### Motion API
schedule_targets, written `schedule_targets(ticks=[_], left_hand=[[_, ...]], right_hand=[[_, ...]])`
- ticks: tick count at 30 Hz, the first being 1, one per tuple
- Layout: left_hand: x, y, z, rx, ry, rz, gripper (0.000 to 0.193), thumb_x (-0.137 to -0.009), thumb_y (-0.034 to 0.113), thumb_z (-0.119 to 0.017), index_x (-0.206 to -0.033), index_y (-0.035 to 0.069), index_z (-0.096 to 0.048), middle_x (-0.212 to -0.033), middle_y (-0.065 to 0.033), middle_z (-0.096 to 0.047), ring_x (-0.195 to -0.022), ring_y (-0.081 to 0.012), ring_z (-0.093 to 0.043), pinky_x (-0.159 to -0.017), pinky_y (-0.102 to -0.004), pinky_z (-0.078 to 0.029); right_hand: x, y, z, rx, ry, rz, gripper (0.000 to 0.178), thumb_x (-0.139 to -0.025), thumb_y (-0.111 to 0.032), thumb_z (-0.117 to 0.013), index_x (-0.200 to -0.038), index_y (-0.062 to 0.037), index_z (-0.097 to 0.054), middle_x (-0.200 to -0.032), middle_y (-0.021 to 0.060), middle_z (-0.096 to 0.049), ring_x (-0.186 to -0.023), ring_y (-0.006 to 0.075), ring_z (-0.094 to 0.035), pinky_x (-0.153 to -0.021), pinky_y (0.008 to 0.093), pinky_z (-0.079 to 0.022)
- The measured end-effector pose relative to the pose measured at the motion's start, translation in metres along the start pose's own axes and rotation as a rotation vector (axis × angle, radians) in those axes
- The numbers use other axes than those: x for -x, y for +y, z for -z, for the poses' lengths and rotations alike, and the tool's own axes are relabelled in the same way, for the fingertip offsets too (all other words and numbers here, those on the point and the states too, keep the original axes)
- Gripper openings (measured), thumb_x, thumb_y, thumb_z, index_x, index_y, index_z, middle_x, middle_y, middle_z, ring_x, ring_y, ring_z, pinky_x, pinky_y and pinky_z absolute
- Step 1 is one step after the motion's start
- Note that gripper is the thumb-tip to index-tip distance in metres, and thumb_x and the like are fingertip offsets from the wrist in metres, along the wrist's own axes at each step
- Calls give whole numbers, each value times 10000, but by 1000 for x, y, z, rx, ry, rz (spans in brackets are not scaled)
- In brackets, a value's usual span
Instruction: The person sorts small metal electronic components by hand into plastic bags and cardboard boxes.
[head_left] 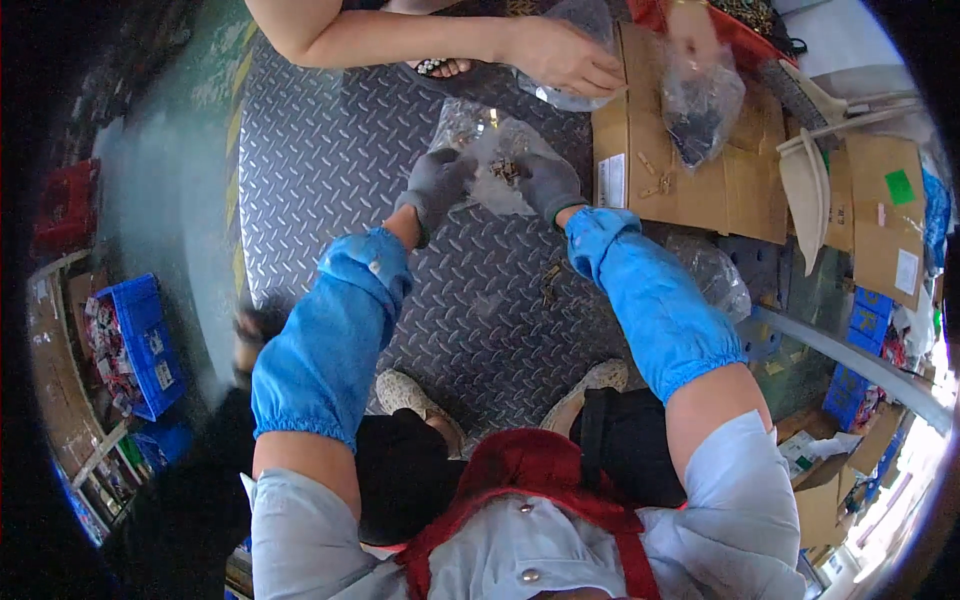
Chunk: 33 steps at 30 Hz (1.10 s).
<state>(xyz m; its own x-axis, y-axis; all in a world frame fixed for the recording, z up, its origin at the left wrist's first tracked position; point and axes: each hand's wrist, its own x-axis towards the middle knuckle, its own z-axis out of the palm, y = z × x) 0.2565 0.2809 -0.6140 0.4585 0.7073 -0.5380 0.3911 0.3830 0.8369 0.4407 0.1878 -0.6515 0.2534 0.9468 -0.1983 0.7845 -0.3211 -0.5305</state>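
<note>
Knees and shoes hid the near floor (330, 150). Blue sleeves (330, 340) covered both forearms. Beyond them the left hand (437, 185) and right hand (545, 185), gloved grey, each pinched an edge of a clear bag (480, 135) over the plate's middle; its small brown parts were blurred. Bare plate lay open leftward. Farther off, another person's hand (562, 55) touched a cardboard box (690, 160), cut off above.
</note>
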Motion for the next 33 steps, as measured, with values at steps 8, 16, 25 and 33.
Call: schedule_targets(ticks=[8, 16, 25, 33], left_hand=[[0, -10, 2, 18, -29, 10, 286, -824, 256, -621, -942, -4, -607, -789, -58, -606, -681, -157, -585, -584, -302, -503], [1, -5, 3, 30, 10, 60, 328, -807, 263, -621, -976, -17, -619, -822, -70, -631, -696, -159, -596, -609, -322, -494], [-17, -19, 10, -42, 81, -107, 316, -810, 270, -614, -902, -31, -636, -728, -61, -619, -615, -147, -568, -556, -308, -460], [8, -2, -2, 53, -28, -46, 251, -843, 243, -575, -850, -5, -614, -735, -39, -594, -608, -122, -540, -520, -280, -443]], right_hand=[[-22, 8, -24, 117, -176, -103, 401, -824, -377, -498, -1128, -134, -595, -1089, 161, -597, -1010, 350, -553, -881, 426, -417], [-21, 23, -22, -96, -73, -106, 480, -882, -445, -406, -1160, -91, -573, -1196, 171, -545, -1107, 338, -502, -960, 396, -367], [-28, -18, 5, -86, -220, -124, 484, -905, -426, -373, -1193, -78, -547, -1255, 151, -505, -1093, 302, -513, -948, 391, -373], [-33, -1, -28, -251, 159, 0, 466, -907, -398, -385, -1166, -52, -559, -1224, 145, -534, -1061, 281, -538, -929, 388, -385]])
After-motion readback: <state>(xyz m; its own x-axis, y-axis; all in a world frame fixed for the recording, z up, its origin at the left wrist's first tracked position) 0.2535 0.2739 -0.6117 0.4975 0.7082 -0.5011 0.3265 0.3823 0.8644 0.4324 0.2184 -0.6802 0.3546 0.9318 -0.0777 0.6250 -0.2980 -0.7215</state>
